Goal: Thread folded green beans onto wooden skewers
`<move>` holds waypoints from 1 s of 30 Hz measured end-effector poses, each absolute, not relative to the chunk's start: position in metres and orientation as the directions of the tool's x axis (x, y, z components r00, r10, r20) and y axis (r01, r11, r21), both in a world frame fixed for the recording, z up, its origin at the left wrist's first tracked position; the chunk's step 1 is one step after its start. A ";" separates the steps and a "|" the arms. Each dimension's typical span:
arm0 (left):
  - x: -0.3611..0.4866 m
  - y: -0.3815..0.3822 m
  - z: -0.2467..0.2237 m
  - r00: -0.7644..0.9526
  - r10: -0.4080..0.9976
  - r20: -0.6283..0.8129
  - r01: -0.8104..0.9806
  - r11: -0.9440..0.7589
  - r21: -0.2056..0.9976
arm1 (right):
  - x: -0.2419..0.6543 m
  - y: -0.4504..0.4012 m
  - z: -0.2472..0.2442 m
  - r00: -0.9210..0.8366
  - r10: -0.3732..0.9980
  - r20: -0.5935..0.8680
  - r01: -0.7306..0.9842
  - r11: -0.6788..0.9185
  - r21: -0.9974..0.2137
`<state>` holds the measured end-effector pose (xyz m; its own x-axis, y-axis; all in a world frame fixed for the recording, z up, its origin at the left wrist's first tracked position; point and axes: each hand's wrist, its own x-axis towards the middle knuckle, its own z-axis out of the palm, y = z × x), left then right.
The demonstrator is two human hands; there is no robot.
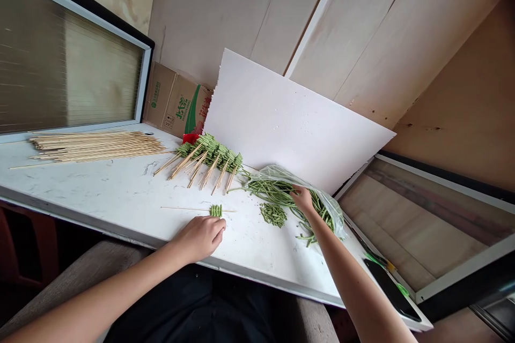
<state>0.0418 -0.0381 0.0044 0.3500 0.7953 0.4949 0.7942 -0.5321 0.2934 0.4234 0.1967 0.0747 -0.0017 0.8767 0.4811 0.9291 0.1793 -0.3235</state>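
My left hand (205,237) rests on the white table (132,198) near its front edge, fingers curled; what they hold, if anything, is hidden. Just beyond it lies a thin skewer (181,208) with a few short green bean pieces (216,210) side by side on it. My right hand (301,198) reaches into the open clear plastic bag (333,209), among long green beans (265,190), its fingers partly hidden by them. Between the hands is a small pile of cut bean pieces (273,215).
Bare skewers (96,146) lie in a heap at the left. Skewered beans (209,150) are stacked at the back, beside a cardboard box (177,99). A white board (289,118) leans behind. A black phone (392,289) lies at the right edge.
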 end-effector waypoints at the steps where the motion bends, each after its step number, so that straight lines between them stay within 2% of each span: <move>1: 0.042 -0.038 0.005 0.350 0.796 0.494 0.794 -0.532 0.294 | 0.426 0.192 0.070 -0.088 0.890 0.447 0.942 0.219 -0.253; 3: 0.042 -0.039 0.006 0.349 0.797 0.493 0.795 -0.530 0.296 | 0.430 0.185 0.061 -0.234 0.896 0.377 0.944 0.302 -0.133; 6: 0.042 -0.040 0.008 0.352 0.801 0.485 0.791 -0.531 0.303 | 0.434 0.184 0.054 -0.348 0.892 0.290 0.932 0.362 0.006; 13: 0.041 -0.039 0.009 0.352 0.807 0.474 0.796 -0.525 0.302 | 0.440 0.198 0.060 -0.388 0.900 0.196 0.916 0.353 0.192; 21: 0.041 -0.041 0.010 0.352 0.809 0.472 0.801 -0.521 0.296 | 0.440 0.199 0.062 -0.402 0.905 0.139 0.900 0.362 0.243; 30: 0.040 -0.039 0.007 0.364 0.790 0.494 0.791 -0.542 0.285 | 0.414 0.218 0.067 -0.270 0.955 0.122 0.946 0.239 0.219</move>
<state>0.0402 -0.0392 0.0067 0.3636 0.7898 0.4939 0.7907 -0.5420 0.2846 0.4145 0.2184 0.0670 -0.2696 0.9552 0.1219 0.9460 0.2391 0.2187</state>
